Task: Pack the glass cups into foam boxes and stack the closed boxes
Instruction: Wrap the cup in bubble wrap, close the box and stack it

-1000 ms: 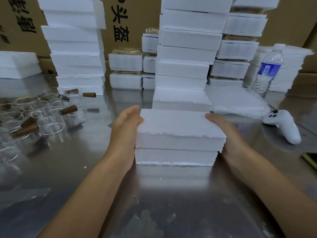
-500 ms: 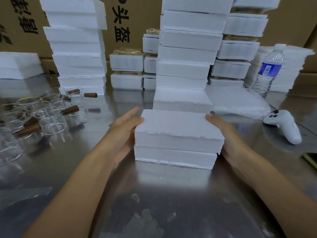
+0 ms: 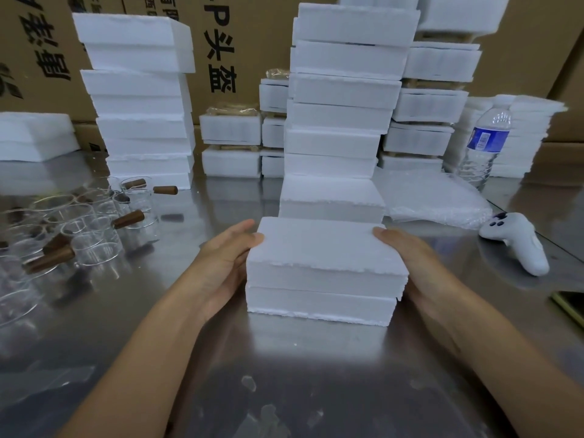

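Left hand (image 3: 227, 262) and right hand (image 3: 410, 259) are clamping the closed white rectangular foam box (image 3: 322, 297). Squeezing unevenly could be popping its lid (image 3: 322, 245) loose.

Foam stack (image 3: 331, 143) close ahead, cups (image 3: 91, 235) left, controller (image 3: 518, 241) right
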`<action>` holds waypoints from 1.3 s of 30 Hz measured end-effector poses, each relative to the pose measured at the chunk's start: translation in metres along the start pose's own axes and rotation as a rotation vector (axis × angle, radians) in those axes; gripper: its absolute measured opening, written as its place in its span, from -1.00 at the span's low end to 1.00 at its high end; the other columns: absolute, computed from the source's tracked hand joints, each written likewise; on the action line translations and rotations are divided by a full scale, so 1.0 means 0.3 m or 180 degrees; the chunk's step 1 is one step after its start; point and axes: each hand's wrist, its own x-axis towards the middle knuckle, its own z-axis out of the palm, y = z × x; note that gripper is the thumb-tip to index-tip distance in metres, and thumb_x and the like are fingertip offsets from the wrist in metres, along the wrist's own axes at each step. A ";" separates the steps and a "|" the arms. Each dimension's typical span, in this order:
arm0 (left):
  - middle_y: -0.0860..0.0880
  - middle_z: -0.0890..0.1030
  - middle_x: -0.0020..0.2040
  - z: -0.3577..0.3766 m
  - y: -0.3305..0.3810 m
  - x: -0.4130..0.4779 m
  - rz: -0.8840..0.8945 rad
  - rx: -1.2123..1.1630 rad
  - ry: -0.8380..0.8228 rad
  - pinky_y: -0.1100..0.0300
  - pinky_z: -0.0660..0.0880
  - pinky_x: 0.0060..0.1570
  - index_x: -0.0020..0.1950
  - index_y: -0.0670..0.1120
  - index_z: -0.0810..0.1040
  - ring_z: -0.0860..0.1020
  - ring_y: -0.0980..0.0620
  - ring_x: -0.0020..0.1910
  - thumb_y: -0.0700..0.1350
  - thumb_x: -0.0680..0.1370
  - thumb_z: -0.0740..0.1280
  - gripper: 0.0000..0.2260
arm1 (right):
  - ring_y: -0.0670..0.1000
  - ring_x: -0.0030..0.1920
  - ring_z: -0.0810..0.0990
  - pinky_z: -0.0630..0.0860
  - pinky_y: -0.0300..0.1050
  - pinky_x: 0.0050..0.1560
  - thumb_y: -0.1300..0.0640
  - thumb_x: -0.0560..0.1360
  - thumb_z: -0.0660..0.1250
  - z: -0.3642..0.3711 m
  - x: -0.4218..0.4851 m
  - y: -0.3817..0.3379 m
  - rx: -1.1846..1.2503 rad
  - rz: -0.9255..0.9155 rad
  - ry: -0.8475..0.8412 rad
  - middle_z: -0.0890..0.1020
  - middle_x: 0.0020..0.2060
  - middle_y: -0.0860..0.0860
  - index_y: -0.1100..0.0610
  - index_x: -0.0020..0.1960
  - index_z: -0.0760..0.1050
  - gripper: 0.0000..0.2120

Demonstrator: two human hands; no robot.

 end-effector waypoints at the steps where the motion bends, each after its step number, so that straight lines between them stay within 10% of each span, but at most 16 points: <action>1: -0.13 0.60 0.21 0.000 -0.001 0.001 -0.0022 0.0000 0.0039 0.11 0.40 0.08 0.37 -0.13 0.43 0.55 -0.09 0.18 -0.16 0.43 0.37 -0.50 | 0.21 -0.11 0.60 0.50 -0.09 -0.16 0.03 0.46 0.35 0.003 -0.006 -0.007 0.0043 0.0059 0.0035 0.64 -0.04 0.24 0.24 0.15 0.52 -0.64; 3: -0.14 0.59 0.18 0.002 0.002 -0.004 -0.0146 -0.0022 0.0005 0.08 0.36 0.10 0.31 -0.23 0.46 0.52 -0.13 0.10 -0.19 0.50 0.30 -0.62 | 0.30 -0.12 0.33 0.35 -0.01 -0.09 -0.01 0.45 0.34 0.005 -0.020 -0.025 0.0208 0.0192 -0.0087 0.38 -0.07 0.46 0.32 0.17 0.47 -0.55; 5: -0.19 0.56 0.08 0.005 0.003 -0.009 -0.0373 -0.0063 -0.0053 0.03 0.32 0.11 0.21 -0.27 0.51 0.45 -0.13 0.04 -0.16 0.48 0.30 -0.67 | 0.15 -0.03 0.18 0.22 -0.01 -0.11 -0.02 0.45 0.32 0.008 -0.023 -0.041 0.0453 0.0299 -0.0223 0.30 -0.09 0.25 0.20 0.09 0.53 -0.66; 11: -0.04 0.61 -0.37 -0.009 0.031 -0.025 -0.0545 -0.0116 -0.0257 0.23 0.49 -0.31 -0.27 -0.11 0.63 0.56 0.03 -0.38 -0.07 0.42 0.33 -0.85 | 0.10 -0.19 0.44 0.35 -0.12 -0.15 0.06 0.33 0.37 -0.033 -0.024 -0.077 0.0085 0.0959 -0.0459 0.54 -0.20 0.13 0.25 0.10 0.51 -0.60; 13: -0.09 0.69 -0.18 -0.002 0.028 -0.031 -0.0520 0.0023 -0.0291 0.19 0.53 -0.14 -0.12 -0.13 0.68 0.64 -0.01 -0.21 -0.06 0.37 0.38 -0.81 | 0.10 -0.34 0.40 0.35 -0.13 -0.24 0.08 0.27 0.38 -0.032 -0.032 -0.086 0.0040 0.0992 -0.0577 0.55 -0.35 0.10 0.23 0.00 0.52 -0.64; 16: -0.11 0.67 0.07 0.029 0.010 -0.036 -0.0420 0.0230 -0.0317 0.06 0.42 0.23 0.10 -0.18 0.63 0.60 -0.07 0.13 -0.05 0.29 0.41 -0.59 | 0.15 -0.07 0.49 0.43 0.05 0.20 0.14 0.30 0.37 -0.030 -0.035 -0.067 0.0176 0.0913 -0.0732 0.65 0.01 0.18 0.27 0.20 0.52 -0.51; 24: -0.01 0.63 0.17 0.028 0.014 -0.036 0.0244 0.0033 -0.0262 0.23 0.59 -0.13 0.35 -0.06 0.44 0.63 0.00 0.09 -0.11 0.23 0.53 -0.31 | -0.06 0.01 0.66 0.57 -0.26 -0.25 -0.07 0.25 0.44 -0.005 -0.042 -0.059 -0.0019 0.0027 -0.0757 0.67 0.05 -0.05 0.03 0.20 0.53 -0.47; 33: -0.07 0.66 0.11 0.012 0.000 -0.018 0.0376 -0.0133 -0.0223 0.08 0.58 -0.06 0.26 -0.04 0.53 0.64 -0.04 0.03 -0.11 0.30 0.45 -0.49 | 0.10 0.14 0.60 0.50 0.09 0.14 0.00 0.14 0.51 0.006 -0.036 -0.064 -0.0069 0.0183 -0.0831 0.64 0.13 0.01 -0.04 0.37 0.37 -0.19; 39: -0.04 0.63 0.17 0.034 -0.025 -0.018 0.0454 -0.0105 -0.0213 -0.07 0.50 0.13 0.31 0.03 0.49 0.59 -0.09 0.14 -0.01 0.34 0.48 -0.46 | 0.04 -0.03 0.66 0.50 0.04 0.17 0.02 0.12 0.47 0.025 -0.032 -0.066 0.0561 0.0182 -0.0390 0.69 -0.02 0.06 0.14 0.04 0.59 -0.50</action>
